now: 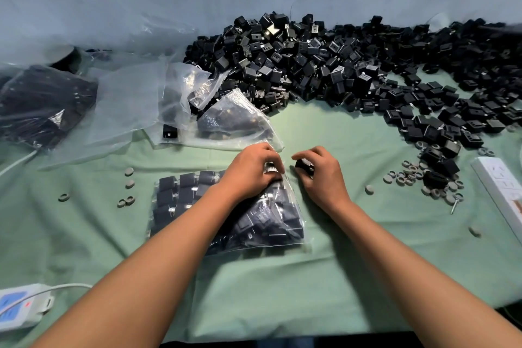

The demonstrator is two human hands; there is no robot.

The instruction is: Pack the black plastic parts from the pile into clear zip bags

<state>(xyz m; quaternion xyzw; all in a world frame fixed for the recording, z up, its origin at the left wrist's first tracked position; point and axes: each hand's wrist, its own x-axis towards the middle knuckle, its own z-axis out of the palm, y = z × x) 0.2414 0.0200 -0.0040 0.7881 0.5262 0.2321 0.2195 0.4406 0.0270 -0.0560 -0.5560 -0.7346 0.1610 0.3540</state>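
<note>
A clear zip bag point(248, 220) packed with black plastic parts lies on the green cloth in front of me. My left hand point(251, 169) rests on the bag's far end, its fingers curled over the opening. Just to the right, my right hand point(322, 175) grips a black part point(303, 164) beside the bag's mouth. The big pile of black parts point(353, 70) stretches along the back and down the right side.
More clear bags point(226, 118) lie behind my hands, and a filled bag point(42, 104) sits far left. Grey rings point(409, 175) are scattered right and left. A white power strip point(502, 186) lies at the right edge, another point(19, 308) at the bottom left.
</note>
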